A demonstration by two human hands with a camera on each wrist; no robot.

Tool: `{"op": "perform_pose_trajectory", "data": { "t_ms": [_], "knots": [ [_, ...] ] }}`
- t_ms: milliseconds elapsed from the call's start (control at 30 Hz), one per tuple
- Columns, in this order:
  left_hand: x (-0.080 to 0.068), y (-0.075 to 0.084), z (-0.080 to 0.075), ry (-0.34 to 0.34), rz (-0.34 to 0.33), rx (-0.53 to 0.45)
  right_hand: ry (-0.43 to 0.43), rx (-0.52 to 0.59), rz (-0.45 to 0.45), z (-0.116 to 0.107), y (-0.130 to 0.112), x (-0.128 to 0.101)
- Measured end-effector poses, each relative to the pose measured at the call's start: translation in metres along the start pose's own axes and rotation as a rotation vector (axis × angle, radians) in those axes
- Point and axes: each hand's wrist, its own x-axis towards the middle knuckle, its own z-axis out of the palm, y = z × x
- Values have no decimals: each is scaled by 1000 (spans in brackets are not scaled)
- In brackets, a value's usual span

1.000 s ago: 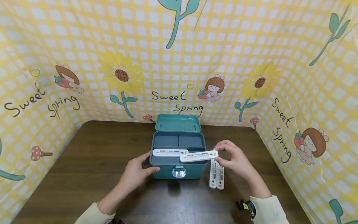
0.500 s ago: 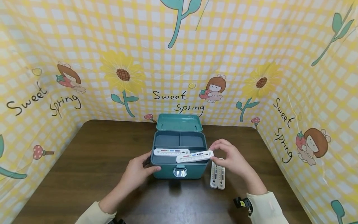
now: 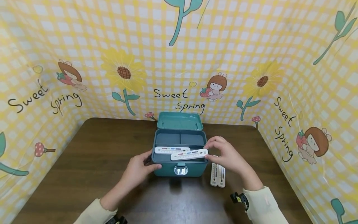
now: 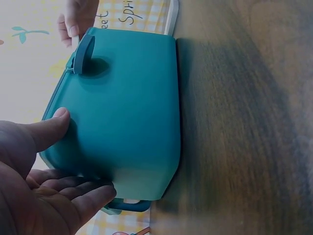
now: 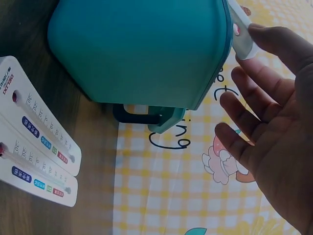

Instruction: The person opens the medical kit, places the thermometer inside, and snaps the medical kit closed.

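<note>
The teal box (image 3: 180,152) stands open near the middle of the brown table (image 3: 84,161), its lid (image 3: 180,121) tipped back toward the patterned backdrop, so the grey tray inside is open from above.

The left hand (image 3: 138,170) rests against the box's front left corner. The thumb lies along the front wall and the fingers reach round the side, fairly straight rather than curled tight. It looks placed there to steady the box while the other hand works.

The right hand (image 3: 225,154) pinches the right end of a white thermometer (image 3: 189,154) between thumb and fingertips. Holding it by one end leaves the rest of the strip free to go down into the box. The right wrist view shows that end caught at the fingertips (image 5: 264,46), just above the box's rim.

This thermometer hangs over the front part of the box opening. Its long axis runs left to right along the box's front edge, with the left end tipped a little toward the person and downward. Its printed face is up.

A second thermometer (image 3: 171,150) lies just behind it in the box, also lengthwise left to right, and the two overlap near the middle.

Two more thermometers (image 3: 217,175) lie side by side on the table just right of the box, pointing front to back.
</note>
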Motion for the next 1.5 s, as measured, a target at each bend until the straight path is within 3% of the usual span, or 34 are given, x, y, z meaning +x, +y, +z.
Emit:
{"op": "perform_pose_trajectory", "data": {
  "t_ms": [600,900,1500],
  "knots": [
    [-2,4,2,28,-36,-28,-41,-229,-93,15,-16,15],
    [-2,5,2,28,-39,-21,-81,-183,-75,19,-14,21],
    [-2,6,1,26,-35,-31,-134,-177,-153,25,-14,33]
  ]
}}
